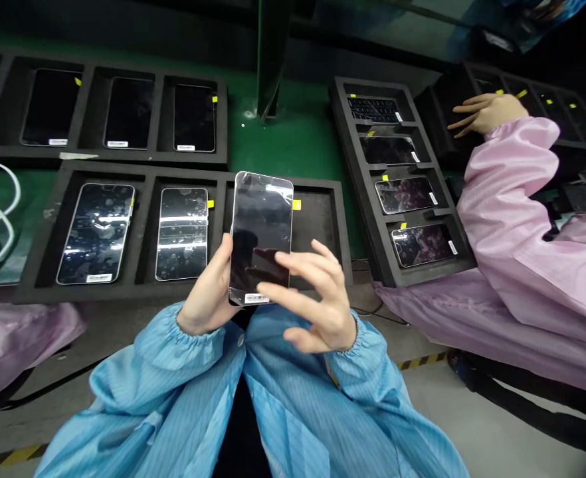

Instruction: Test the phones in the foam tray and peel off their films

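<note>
My left hand [208,299] grips a smartphone [262,212] by its left side, thumb along the edge, and holds it up above a black foam tray [345,255]. The phone's dark screen faces me, with a white barcode label at the bottom and a yellow tab on its right edge. Over the lower part of the screen is my right hand [323,299], its fingers spread; whether the fingertips touch the glass I cannot tell. Two more phones lie in the tray's left compartments, a left phone [97,232] and a middle phone [182,232], both with spotted film.
Behind on the left, another foam tray [91,109] holds several phones. A slanted foam tray [367,192] with several phones stands to the right. A co-worker's hand [492,114] in a pink sleeve reaches over a further tray. A white cable [8,219] lies coiled at left.
</note>
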Action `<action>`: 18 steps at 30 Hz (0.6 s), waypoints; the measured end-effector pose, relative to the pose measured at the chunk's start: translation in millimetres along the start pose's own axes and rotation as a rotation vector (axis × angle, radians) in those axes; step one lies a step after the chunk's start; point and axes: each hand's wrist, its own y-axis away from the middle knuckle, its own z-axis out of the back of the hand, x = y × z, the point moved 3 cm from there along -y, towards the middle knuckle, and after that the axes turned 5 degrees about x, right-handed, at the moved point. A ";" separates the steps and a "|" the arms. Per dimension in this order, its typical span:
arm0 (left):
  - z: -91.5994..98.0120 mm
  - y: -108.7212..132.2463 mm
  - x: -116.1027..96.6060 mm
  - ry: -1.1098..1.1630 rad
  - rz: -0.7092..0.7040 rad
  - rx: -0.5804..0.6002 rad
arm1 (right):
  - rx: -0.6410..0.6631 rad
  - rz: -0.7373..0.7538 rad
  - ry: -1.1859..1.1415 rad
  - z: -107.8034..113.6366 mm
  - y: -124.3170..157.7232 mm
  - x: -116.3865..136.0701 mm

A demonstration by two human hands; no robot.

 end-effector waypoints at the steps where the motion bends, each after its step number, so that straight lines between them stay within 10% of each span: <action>1: -1.5 -4.4 -0.2 -0.010 0.011 -0.023 | -0.020 -0.061 -0.032 3.4 2.6 -4.8; 13: -24.8 -74.4 7.5 -0.287 -0.130 0.013 | -0.159 -0.469 -0.028 12.3 45.4 -48.4; 18: -24.3 -53.1 -13.8 -0.594 -0.564 -0.151 | -0.148 -0.448 0.061 6.0 56.0 -56.2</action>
